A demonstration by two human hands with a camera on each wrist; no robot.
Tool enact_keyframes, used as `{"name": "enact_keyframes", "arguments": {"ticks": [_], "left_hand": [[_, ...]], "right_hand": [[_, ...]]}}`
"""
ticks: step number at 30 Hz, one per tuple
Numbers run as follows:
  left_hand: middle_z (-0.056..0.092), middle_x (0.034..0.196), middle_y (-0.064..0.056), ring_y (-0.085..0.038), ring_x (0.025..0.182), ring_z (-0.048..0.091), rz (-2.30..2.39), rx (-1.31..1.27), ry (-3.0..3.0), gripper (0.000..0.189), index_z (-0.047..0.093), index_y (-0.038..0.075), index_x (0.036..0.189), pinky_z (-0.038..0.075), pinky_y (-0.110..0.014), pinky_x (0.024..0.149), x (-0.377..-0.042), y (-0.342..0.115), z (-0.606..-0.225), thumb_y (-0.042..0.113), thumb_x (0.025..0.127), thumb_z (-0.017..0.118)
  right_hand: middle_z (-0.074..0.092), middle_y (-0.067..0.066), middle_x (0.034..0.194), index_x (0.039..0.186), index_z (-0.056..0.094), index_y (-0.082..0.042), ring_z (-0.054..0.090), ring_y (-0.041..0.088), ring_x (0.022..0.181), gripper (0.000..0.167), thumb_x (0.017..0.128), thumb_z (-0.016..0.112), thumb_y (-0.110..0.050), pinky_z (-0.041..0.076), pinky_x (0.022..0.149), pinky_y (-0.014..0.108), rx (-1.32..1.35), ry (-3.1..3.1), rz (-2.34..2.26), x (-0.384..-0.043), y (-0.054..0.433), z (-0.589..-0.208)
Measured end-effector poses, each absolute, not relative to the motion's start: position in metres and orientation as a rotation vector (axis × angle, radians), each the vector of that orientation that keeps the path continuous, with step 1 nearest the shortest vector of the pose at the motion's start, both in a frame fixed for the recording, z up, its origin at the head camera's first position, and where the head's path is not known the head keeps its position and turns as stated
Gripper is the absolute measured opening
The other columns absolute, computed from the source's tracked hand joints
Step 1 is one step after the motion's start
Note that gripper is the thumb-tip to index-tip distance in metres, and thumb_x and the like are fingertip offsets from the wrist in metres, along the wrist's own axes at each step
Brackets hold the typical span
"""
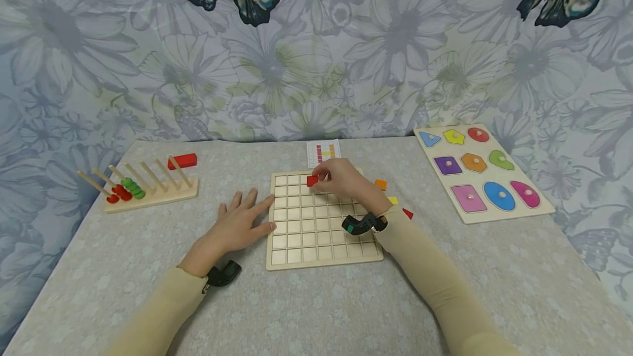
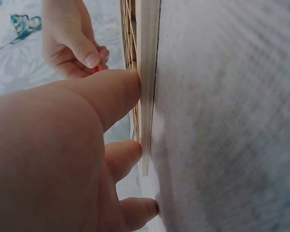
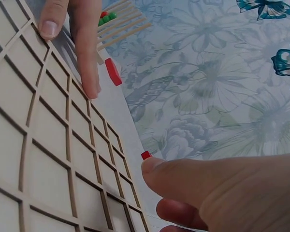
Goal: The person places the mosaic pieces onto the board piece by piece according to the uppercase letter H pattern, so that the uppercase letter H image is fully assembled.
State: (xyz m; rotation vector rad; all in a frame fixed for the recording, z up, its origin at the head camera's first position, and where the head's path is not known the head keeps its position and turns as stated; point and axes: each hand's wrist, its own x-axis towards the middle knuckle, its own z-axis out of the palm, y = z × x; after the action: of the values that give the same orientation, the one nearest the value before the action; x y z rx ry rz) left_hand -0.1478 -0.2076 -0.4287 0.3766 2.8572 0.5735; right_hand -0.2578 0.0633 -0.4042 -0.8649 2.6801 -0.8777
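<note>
- Grid board: pale wood, smooth, matt.
- Peg stand: bare wood, matt.
- Green beads: glossy.
- Pattern card: printed paper.
- Backdrop: matt, cloth-like.
- Worktop: matt, mottled finish.

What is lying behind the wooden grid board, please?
Behind the wooden grid board lies a small printed card showing coloured squares. The right hand covers part of its near edge, so anything printed there cannot be seen.

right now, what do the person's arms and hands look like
Both arms wear long, plain beige sleeves reaching toward the wrists. The left hand and right hand are ungloved. Each wrist carries something black: a left band and a right band.
</note>
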Motion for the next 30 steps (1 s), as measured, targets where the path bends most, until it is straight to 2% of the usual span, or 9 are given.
{"name": "enact_keyframes", "arguments": {"ticks": [6, 30], "left_hand": [[0.015, 0.167, -0.031, -0.063, 0.150, 0.008, 0.568, 0.377, 2.846, 0.069, 0.033, 0.019, 0.162, 0.009, -0.086, 0.109, -0.1493, -0.2082, -0.4285, 0.045, 0.102, 0.058], [0.016, 0.167, -0.031, -0.063, 0.150, 0.008, 0.556, 0.379, 2.851, 0.069, 0.033, 0.019, 0.162, 0.009, -0.086, 0.109, -0.1484, -0.2072, -0.4281, 0.045, 0.102, 0.057]], "right_hand": [[0.075, 0.008, 0.100, 0.121, 0.074, -0.006, 0.068, 0.018, 0.085, 0.033, 0.092, 0.077, -0.022, 0.055, 0.079, 0.031, -0.874, 2.682, -0.851, -0.2561, 0.0620, -0.4056], [0.075, 0.007, 0.091, 0.114, 0.076, -0.004, 0.063, 0.015, 0.077, 0.029, 0.090, 0.079, -0.019, 0.050, 0.071, 0.024, -0.916, 2.702, -0.830, -0.2565, 0.0570, -0.4117]]}}
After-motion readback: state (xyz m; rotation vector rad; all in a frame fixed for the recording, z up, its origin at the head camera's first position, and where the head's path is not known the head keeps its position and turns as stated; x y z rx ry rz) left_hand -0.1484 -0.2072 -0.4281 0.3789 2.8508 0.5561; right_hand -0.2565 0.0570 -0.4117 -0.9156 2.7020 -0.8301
